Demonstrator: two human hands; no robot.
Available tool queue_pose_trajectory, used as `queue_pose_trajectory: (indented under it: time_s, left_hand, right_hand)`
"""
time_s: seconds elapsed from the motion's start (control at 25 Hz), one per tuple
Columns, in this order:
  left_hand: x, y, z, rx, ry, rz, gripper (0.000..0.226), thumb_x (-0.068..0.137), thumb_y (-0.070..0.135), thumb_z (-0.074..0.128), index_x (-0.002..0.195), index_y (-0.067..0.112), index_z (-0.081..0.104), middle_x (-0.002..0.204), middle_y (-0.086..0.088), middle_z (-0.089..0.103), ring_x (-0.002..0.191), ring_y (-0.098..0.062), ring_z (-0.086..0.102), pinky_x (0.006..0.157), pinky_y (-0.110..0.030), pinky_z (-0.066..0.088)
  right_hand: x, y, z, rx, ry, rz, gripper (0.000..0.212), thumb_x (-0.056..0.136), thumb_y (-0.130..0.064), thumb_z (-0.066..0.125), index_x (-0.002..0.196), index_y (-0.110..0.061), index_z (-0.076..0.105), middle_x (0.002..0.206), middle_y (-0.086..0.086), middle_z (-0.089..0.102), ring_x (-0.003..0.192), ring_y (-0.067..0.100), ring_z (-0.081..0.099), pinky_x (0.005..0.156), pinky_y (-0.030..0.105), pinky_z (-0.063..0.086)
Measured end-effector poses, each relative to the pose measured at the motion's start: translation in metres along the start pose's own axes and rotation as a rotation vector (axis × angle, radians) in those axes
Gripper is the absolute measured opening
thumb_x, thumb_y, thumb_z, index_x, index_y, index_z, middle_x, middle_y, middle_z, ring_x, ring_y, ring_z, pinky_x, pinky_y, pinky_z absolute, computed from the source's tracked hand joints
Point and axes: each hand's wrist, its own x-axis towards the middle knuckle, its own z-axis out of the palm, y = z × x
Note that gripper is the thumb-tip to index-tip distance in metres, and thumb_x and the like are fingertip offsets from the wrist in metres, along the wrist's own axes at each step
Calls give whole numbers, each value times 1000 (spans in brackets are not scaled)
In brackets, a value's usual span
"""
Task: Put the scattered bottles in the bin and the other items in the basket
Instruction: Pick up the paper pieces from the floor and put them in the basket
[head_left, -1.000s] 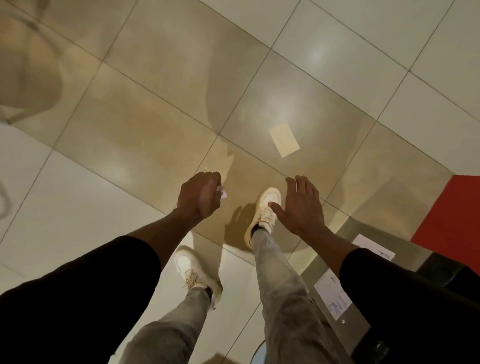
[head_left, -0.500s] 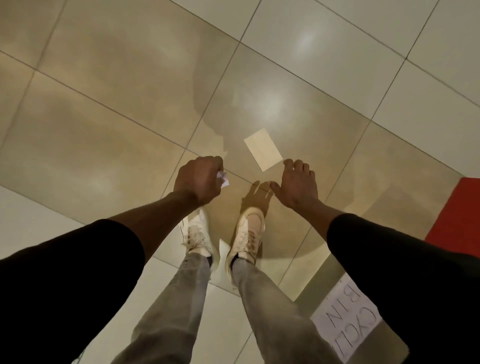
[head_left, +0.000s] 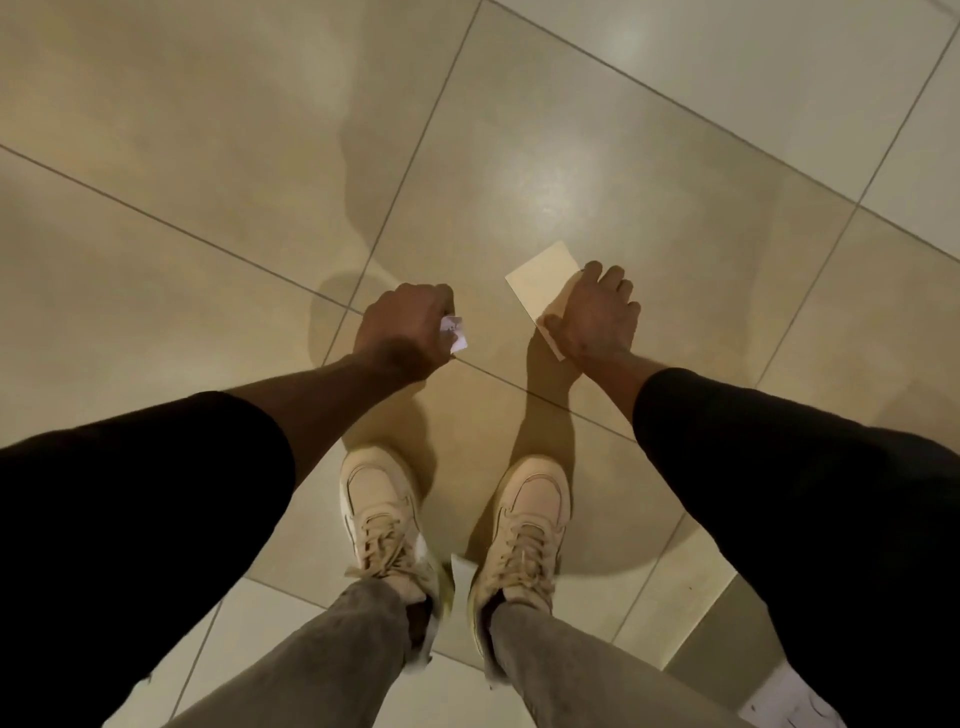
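A flat cream card (head_left: 540, 283) lies on the tiled floor just ahead of my feet. My right hand (head_left: 597, 317) is down on its right part, fingers curled over the far corner and thumb pressed along the near edge, pinching it. My left hand (head_left: 402, 330) is a closed fist around a small crumpled white paper (head_left: 454, 332), which sticks out on the thumb side. That fist hovers above the floor, left of the card. No bottle or basket is in view.
My two cream sneakers (head_left: 382, 514) stand side by side on the glossy tiles below the hands. A white label of the bin (head_left: 789, 699) shows at the bottom right corner. Bare tiled floor spreads ahead and to the left.
I have stepped forward and bent lower, feet now together. My right hand went from hovering open to landing on the cream card. The left fist still holds the crumpled paper.
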Motion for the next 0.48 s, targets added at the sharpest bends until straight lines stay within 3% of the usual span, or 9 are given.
queue_pose_trajectory:
  time_s: [0.12, 0.24, 0.32, 0.48]
  left_hand:
    - [3, -6, 10, -33, 1, 26, 17, 96, 31, 69, 90, 16, 63, 88, -3, 70, 77, -25, 62, 66, -31, 41]
    - [-4, -16, 17, -3, 26, 68, 19, 97, 27, 70, 93, 9, 66, 87, -8, 71, 74, -28, 62, 66, -37, 50]
    - [-15, -19, 18, 37, 48, 69, 20, 96, 24, 73, 99, 4, 70, 89, -12, 72, 75, -31, 63, 68, -39, 53]
    - [-47, -5, -9, 17, 29, -13, 21, 93, 27, 75, 97, 6, 71, 90, -9, 73, 76, -24, 58, 67, -30, 39]
  right_hand:
    - [8, -2, 10, 25, -1, 93, 86, 71, -50, 89, 129, -10, 40, 129, 18, 50, 119, 36, 50, 92, 48, 47]
    - [17, 4, 11, 121, -73, 177, 91, 67, -55, 91, 131, -12, 43, 131, 17, 51, 123, 37, 49, 99, 50, 45]
    - [12, 10, 9, 61, -115, 137, 78, 73, -55, 86, 129, -12, 54, 127, 17, 52, 121, 36, 49, 98, 47, 45]
    - [-39, 20, -23, 72, -106, 26, 44, 89, -39, 77, 124, -14, 67, 121, 16, 52, 117, 35, 48, 90, 44, 49]
